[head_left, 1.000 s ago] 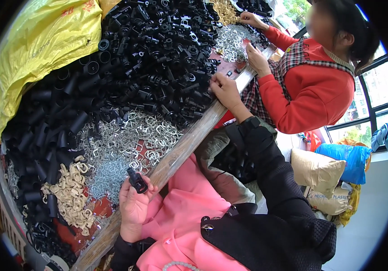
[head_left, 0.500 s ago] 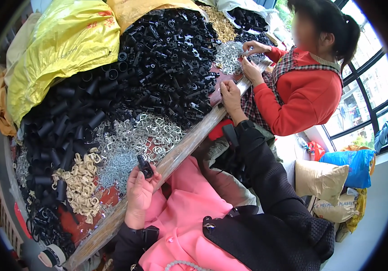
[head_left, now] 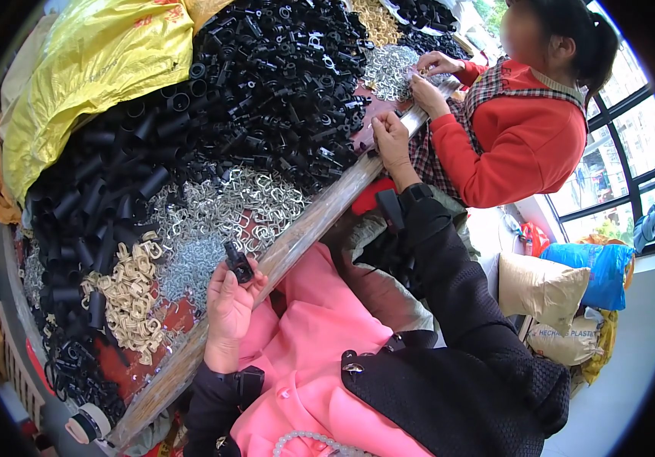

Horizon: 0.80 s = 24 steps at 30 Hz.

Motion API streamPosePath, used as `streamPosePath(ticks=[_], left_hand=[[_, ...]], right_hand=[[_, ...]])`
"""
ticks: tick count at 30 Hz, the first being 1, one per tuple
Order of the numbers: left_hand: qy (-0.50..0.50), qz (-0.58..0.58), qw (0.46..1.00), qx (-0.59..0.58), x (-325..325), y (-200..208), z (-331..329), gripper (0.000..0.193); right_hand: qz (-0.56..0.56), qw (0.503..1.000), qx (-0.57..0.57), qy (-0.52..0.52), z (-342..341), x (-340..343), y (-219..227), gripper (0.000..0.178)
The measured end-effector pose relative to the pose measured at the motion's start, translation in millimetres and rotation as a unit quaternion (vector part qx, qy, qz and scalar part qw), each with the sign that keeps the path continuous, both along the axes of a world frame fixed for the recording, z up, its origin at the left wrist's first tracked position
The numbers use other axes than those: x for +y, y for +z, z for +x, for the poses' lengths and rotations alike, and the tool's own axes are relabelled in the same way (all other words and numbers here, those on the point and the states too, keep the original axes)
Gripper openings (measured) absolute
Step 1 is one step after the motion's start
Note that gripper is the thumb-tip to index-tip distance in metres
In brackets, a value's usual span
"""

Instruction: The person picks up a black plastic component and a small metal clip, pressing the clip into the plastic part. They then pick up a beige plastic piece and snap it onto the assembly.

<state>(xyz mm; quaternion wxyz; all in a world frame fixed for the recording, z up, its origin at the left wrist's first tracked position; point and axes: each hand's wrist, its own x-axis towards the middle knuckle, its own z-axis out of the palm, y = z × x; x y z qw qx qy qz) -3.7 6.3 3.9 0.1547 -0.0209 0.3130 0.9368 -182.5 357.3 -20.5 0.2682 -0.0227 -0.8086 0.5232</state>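
My left hand (head_left: 228, 308) is closed on a small black plastic fitting (head_left: 239, 263), held upright above the table's wooden edge. Beside it lie heaps of small blue-grey screws (head_left: 192, 266), bent silver metal clips (head_left: 255, 202) and beige plastic rings (head_left: 131, 297). Near the far stretch of the edge, my right hand (head_left: 393, 146) has its fingers curled together. Whatever is between those fingers, if anything, cannot be made out. A large heap of black plastic fittings (head_left: 281, 91) spreads to the left of that hand.
Along the table's front runs a plastic-wrapped wooden rail (head_left: 297, 259). Black tubes (head_left: 114, 190) and a yellow sack (head_left: 106, 84) lie at the left. A co-worker in a red top (head_left: 506, 145) handles small parts at the right. Stuffed sacks (head_left: 544, 286) stand behind on the floor.
The view has shifted slightly. My left hand still holds the black fitting, now turned a little. My right hand stays curled near the rail. The co-worker's hands have moved slightly.
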Motion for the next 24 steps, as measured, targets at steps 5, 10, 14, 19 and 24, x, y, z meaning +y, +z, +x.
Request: streamPosePath(ticks=[5,10,14,19,24], left_hand=[[-0.004,0.001,1.0,-0.002,0.1,1.1,0.3,0.029],[-0.002,0.004,1.0,-0.009,0.0,1.9,0.0,0.029],[-0.005,0.006,1.0,-0.016,-0.5,1.7,-0.2,0.028],[-0.007,0.009,1.0,-0.006,-0.8,1.9,-0.9,0.03],[-0.004,0.009,1.0,-0.025,1.1,5.0,0.2,0.026]], right_hand=[[-0.063,0.998,-0.005,0.018,1.7,2.6,0.4,0.005],[-0.073,0.995,-0.033,0.057,6.5,-2.7,10.0,0.005],[-0.043,0.989,-0.067,0.128,5.3,-0.3,18.6,0.009],[-0.122,0.971,-0.118,0.166,8.2,9.6,31.1,0.012],[0.056,0.981,-0.11,0.152,6.2,11.5,26.4,0.013]])
